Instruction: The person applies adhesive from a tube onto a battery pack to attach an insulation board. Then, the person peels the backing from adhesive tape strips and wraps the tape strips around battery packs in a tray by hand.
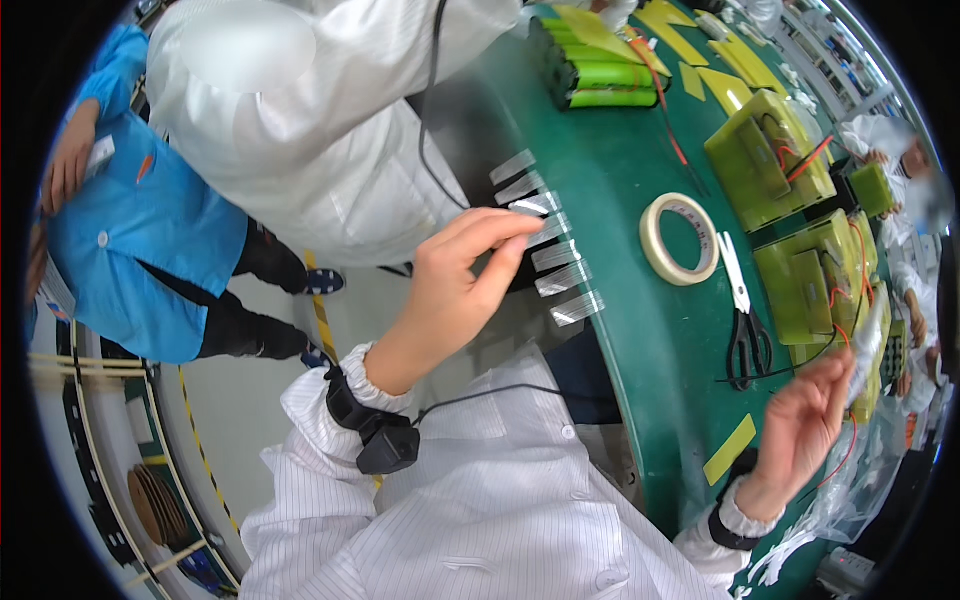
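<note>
Several short strips of clear tape [566, 279] hang in a row off the edge of the green table [640, 340]. My left hand [455, 290] is closed in a pinch, its thumb and forefinger at the end of one strip [548, 231]. At the right, my right hand [800, 425] has its fingers drawn together beside the red and black wires of a yellow-green wrapped battery pack [812, 285]. What lies between those fingertips is hidden. A whitish clear plastic piece [868, 345] is just beyond them.
A tape roll [655, 238] and black-handled scissors [738, 300] lie mid-table. Behind are another wrapped pack [745, 170], bare green cells [600, 85] and yellow sheets [730, 90]. A yellow strip [729, 450] lies near. People in white [300, 130] and blue [140, 230] stand left.
</note>
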`<state>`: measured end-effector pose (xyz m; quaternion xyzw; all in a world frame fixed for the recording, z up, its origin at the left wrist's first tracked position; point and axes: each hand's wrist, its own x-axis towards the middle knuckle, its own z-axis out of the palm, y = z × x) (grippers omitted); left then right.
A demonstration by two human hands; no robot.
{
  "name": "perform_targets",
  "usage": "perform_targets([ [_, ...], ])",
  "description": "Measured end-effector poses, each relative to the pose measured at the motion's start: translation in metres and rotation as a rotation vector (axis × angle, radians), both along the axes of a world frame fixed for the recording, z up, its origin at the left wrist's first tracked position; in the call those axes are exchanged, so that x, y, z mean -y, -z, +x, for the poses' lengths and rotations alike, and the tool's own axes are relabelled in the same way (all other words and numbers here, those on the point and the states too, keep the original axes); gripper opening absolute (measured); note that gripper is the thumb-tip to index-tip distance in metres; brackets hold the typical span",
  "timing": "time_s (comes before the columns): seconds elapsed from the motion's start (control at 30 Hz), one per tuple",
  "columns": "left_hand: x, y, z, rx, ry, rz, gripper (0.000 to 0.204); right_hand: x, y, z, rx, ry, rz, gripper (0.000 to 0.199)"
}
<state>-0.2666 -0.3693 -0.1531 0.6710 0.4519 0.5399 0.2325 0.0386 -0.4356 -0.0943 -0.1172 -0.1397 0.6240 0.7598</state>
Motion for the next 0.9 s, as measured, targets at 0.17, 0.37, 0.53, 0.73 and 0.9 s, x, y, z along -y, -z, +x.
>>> perform_targets([
  [0.17, 0.005, 0.014, 0.008, 0.002, 0.028, 0.061, 0.013, 0.049, -0.007, 0.058, 0.094, 0.076, 0.027, 0.024],
  [0.37, 0.011, 0.028, -0.001, -0.057, -0.005, 0.153, 0.012, 0.078, -0.015, 0.104, 0.206, 0.174, -0.015, 0.022],
  [0.53, 0.014, 0.03, -0.002, -0.128, 0.008, 0.167, 0.012, 0.096, -0.017, 0.118, 0.22, 0.137, 0.014, 0.023],
  [0.73, 0.014, 0.031, 0.005, -0.258, 0.029, 0.257, 0.014, 0.107, -0.001, 0.133, 0.283, 0.135, 0.0, 0.025],
  [0.9, 0.02, 0.023, 0.018, -0.375, 0.073, 0.345, 0.02, 0.122, 0.021, 0.136, 0.288, 0.151, -0.064, 0.025],
])
